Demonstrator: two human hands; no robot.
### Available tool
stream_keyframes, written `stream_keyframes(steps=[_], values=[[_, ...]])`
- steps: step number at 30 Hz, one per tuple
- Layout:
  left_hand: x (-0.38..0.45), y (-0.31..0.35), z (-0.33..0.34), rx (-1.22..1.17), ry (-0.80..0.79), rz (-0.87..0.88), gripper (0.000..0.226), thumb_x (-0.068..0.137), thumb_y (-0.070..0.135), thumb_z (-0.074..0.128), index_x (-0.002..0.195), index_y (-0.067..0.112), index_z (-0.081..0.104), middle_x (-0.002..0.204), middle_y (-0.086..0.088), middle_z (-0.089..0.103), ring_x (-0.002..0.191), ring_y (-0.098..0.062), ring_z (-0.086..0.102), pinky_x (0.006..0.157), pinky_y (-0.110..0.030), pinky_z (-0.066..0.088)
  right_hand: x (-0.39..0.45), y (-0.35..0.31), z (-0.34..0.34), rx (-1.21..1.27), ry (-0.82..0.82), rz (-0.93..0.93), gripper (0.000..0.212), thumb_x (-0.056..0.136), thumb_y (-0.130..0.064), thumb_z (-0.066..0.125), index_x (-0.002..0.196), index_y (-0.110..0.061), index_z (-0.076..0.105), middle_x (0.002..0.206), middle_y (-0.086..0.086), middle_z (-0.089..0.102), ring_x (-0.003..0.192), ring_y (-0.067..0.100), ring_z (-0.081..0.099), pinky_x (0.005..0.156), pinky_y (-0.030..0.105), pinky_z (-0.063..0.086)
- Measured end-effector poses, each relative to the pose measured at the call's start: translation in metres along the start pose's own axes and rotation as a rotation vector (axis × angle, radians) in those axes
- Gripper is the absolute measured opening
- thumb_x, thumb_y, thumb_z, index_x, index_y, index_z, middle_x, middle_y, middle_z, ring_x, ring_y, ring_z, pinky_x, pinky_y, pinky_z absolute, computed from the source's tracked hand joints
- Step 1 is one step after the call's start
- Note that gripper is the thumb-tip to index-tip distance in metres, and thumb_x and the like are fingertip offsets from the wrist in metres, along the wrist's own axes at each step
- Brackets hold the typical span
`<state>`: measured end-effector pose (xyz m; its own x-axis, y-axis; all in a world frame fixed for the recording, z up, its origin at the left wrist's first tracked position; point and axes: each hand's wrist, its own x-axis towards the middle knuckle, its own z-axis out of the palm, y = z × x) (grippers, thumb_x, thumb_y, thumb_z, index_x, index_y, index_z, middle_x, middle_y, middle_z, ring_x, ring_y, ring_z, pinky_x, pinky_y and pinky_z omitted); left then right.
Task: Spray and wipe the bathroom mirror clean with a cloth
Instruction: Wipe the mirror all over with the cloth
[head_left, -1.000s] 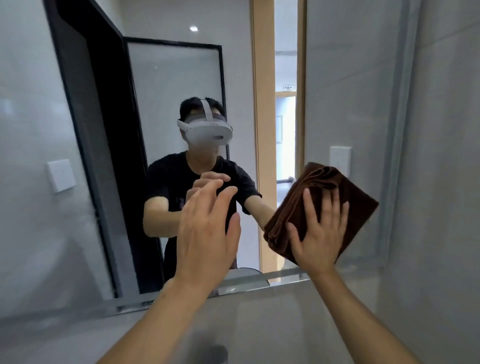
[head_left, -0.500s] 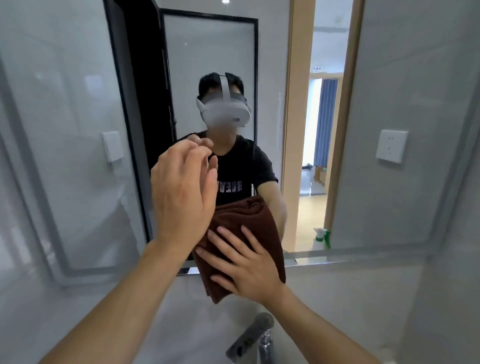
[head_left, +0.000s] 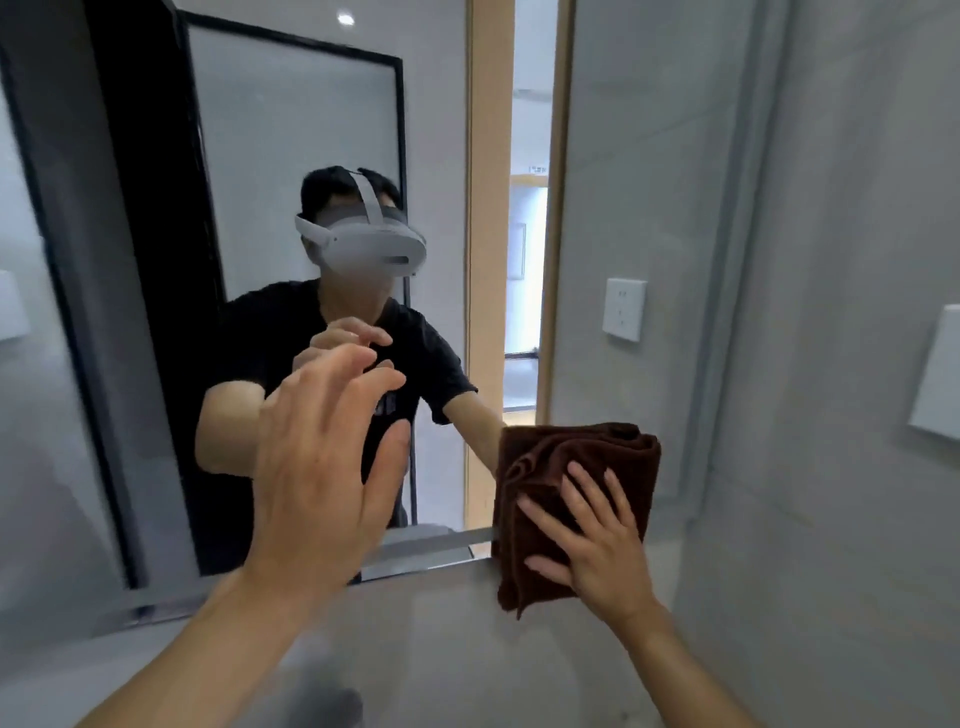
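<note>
Nearest, the left hand (head_left: 322, 467) is raised palm toward the mirror (head_left: 623, 156), fingers spread and loose, grasping nothing; whether it touches the glass cannot be told. Farther right, the right hand (head_left: 597, 545) lies flat, straight fingers splayed, pressing the folded brown cloth (head_left: 582, 457) against the mirror's bottom edge near its right corner. The hand hides the cloth's lower right, and its bottom hangs past that edge.

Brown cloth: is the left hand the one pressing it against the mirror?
No, the right hand presses the brown cloth flat against the mirror, while the left hand hovers empty with fingers spread.
</note>
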<state>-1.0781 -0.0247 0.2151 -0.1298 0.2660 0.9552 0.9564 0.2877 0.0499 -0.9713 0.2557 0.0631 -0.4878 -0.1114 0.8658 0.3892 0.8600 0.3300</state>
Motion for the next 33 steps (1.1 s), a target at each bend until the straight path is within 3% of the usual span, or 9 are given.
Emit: stream_keyframes(steps=[5,11,14,21,27,33], values=[[0.0,0.038,0.043,-0.089,-0.052,0.008,0.033,0.095,0.026,0.05,0.119,0.009,0.064,0.13,-0.008,0.055,0.121,-0.027,0.051,0.097,-0.048,0.043,-0.017,0.051,0.001,0.113,0.086,0.476,0.059,0.102,-0.057,0.033,0.156,-0.036,0.023,0.155,0.017,0.03,0.148,0.038,0.024,0.125,0.051,0.009],[0.002,0.049,0.059,-0.095,-0.07,0.024,0.034,0.097,0.029,0.048,0.121,0.01,0.064,0.133,-0.008,0.055,0.125,-0.024,0.05,0.099,-0.049,0.044,-0.001,0.031,0.003,0.155,0.149,0.593,0.064,0.1,-0.05,0.038,0.154,-0.017,0.032,0.158,0.022,0.028,0.15,0.044,0.021,0.121,0.065,0.015],[0.002,0.037,0.045,-0.078,-0.058,0.002,0.031,0.096,0.027,0.05,0.118,0.011,0.065,0.133,-0.006,0.055,0.125,-0.023,0.05,0.098,-0.048,0.043,0.026,0.005,-0.002,0.145,0.154,0.481,0.064,0.1,-0.055,0.035,0.154,-0.02,0.033,0.157,0.022,0.031,0.15,0.044,0.022,0.122,0.063,0.014],[-0.005,-0.019,-0.022,0.016,0.035,-0.111,0.028,0.096,0.027,0.048,0.115,0.013,0.064,0.128,0.0,0.054,0.118,-0.019,0.05,0.101,-0.031,0.035,0.091,-0.099,-0.013,0.107,0.087,-0.164,0.062,0.097,-0.058,0.049,0.154,-0.036,0.038,0.164,0.006,0.028,0.156,0.026,0.018,0.125,0.053,0.013],[-0.042,-0.078,-0.081,0.065,0.182,-0.325,0.018,0.096,0.022,0.046,0.1,0.01,0.06,0.105,0.003,0.051,0.096,-0.02,0.053,0.084,-0.036,0.045,0.139,-0.194,-0.02,0.151,0.049,-0.25,0.064,0.097,-0.057,0.053,0.155,-0.033,0.038,0.164,0.006,0.026,0.154,0.024,0.022,0.127,0.05,0.01],[-0.098,-0.107,-0.111,-0.109,0.252,-0.545,0.024,0.103,0.032,0.031,0.096,0.028,0.054,0.09,0.015,0.056,0.086,-0.008,0.058,0.074,-0.017,0.044,0.204,-0.298,-0.039,0.358,-0.039,-0.338,0.061,0.101,-0.043,0.05,0.158,-0.028,0.033,0.168,0.003,0.022,0.157,0.022,0.015,0.127,0.048,0.011]])
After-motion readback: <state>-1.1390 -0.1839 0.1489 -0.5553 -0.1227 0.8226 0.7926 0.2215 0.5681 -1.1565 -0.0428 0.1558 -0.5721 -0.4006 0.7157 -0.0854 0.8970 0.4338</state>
